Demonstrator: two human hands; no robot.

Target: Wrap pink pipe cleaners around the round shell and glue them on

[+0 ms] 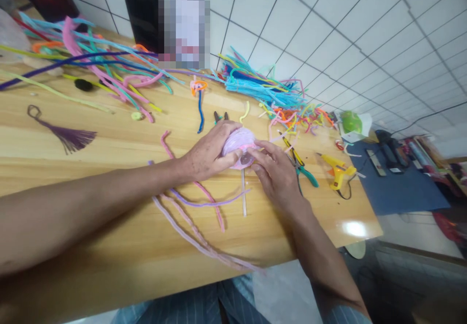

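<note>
A round lavender ball (233,141), its surface lined like wound pipe cleaners, is held between my two hands above the wooden table. My left hand (213,151) wraps its left side, thumb pressed along the lower front. On the right, my right hand (275,171) has its fingertips on a pink strip and a dark round spot at the ball's front. A thin pale stick (244,195) points down from beneath the ball. Loose pink pipe cleaners (211,200) and a purple pipe cleaner (204,203) lie just below my left forearm.
Pliers with green handles (308,175) and a yellow glue gun (339,171) lie to the right. Bundled blue pipe cleaners (262,88) sit against the tiled wall. More coloured pipe cleaners (105,66) cover the back left, near a purple tassel (69,136).
</note>
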